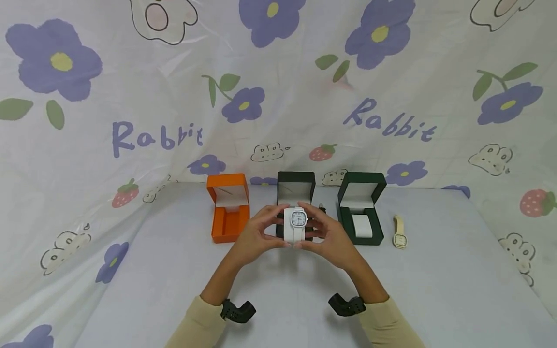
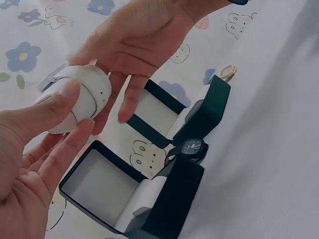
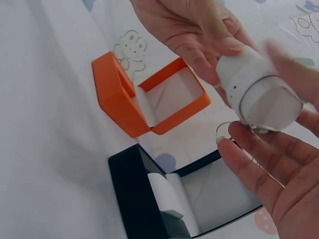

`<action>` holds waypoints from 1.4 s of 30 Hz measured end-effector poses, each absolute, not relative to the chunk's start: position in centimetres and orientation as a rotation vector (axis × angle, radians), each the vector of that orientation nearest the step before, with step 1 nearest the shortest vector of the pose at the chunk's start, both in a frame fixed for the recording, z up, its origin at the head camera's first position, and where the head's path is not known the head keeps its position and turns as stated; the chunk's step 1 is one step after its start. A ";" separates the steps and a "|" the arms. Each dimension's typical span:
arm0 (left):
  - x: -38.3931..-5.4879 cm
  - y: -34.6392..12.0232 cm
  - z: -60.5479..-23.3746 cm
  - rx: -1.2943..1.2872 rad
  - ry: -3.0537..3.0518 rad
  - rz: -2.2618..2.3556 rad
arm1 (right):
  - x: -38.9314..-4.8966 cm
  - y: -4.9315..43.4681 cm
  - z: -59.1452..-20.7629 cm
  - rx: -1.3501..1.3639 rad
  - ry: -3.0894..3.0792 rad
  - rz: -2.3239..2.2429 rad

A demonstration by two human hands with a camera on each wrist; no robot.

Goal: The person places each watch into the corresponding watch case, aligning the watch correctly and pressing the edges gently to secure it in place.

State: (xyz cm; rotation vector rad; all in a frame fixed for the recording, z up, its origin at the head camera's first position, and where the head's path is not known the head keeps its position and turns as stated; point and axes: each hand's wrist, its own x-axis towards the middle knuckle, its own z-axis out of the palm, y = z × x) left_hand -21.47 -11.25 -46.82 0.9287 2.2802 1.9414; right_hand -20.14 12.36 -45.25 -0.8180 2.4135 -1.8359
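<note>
Both hands hold a white watch [image 1: 298,219] strapped round a white cushion [image 1: 287,227], raised in front of the middle box, dial facing the head camera. My left hand [image 1: 257,233] grips it from the left; in the left wrist view its thumb presses the cushion [image 2: 99,92] and fingers lie beneath. From the other side my right hand [image 1: 328,237] pinches the watch between thumb and fingers. In the right wrist view, its fingertips [image 3: 239,132] touch the strap's metal clasp and its thumb is blurred. The hands hide part of the middle box.
An orange watch box [image 1: 224,237] stands open at left. The dark middle box [image 1: 296,176] and the green box [image 1: 362,181] also have raised lids and hold white cushions. A black watch [image 2: 192,147] lies between those two; a gold watch [image 1: 399,234] lies right of the green box.
</note>
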 end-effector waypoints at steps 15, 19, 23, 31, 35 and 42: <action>-21.3 -11.4 -46.4 0.949 2.308 1.881 | -20.0 12.1 -45.1 -0.850 2.301 -1.961; -21.3 -11.4 -46.3 0.960 2.314 1.863 | -20.0 12.0 -45.1 -0.849 2.296 -1.959; -21.2 -11.4 -46.5 0.949 2.322 1.864 | -20.1 12.0 -45.4 -0.851 2.282 -1.975; -21.3 -11.3 -46.3 0.956 2.340 1.864 | -20.1 11.8 -45.3 -0.856 2.240 -2.025; -21.4 -11.3 -46.5 0.952 2.351 1.865 | -20.1 11.7 -45.2 -0.873 2.213 -2.057; -21.3 -11.2 -46.7 0.971 2.335 1.902 | -20.1 11.7 -45.5 -0.909 2.191 -2.121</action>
